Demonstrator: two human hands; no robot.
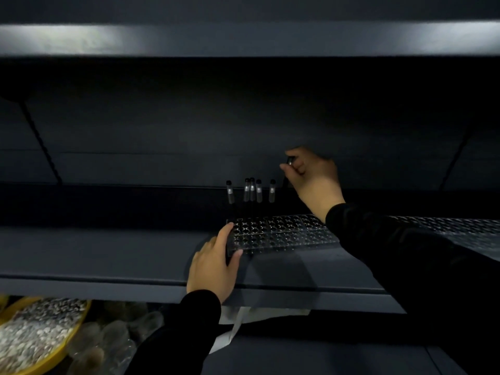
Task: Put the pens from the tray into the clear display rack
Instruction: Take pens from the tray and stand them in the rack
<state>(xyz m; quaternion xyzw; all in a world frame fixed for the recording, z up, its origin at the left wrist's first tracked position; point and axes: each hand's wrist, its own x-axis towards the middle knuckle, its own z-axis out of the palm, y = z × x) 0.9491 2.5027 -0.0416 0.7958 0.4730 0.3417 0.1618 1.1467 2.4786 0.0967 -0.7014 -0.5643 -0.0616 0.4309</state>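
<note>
Pen [289, 161]: pinched upright in the right hand's fingertips, above the rack's back row, right of the standing pens.
Standing pens [252, 190]: five upright at the rack's back.
Rack [281, 234]: clear, holed, on a dark shelf [108, 253].
Right hand [311, 177]: fingers curled round the pen.
Left hand [213, 263]: grips the rack's left end.
Below: yellow tray [40, 336].

Long black sleeves [392, 239], seemingly plain.
</note>
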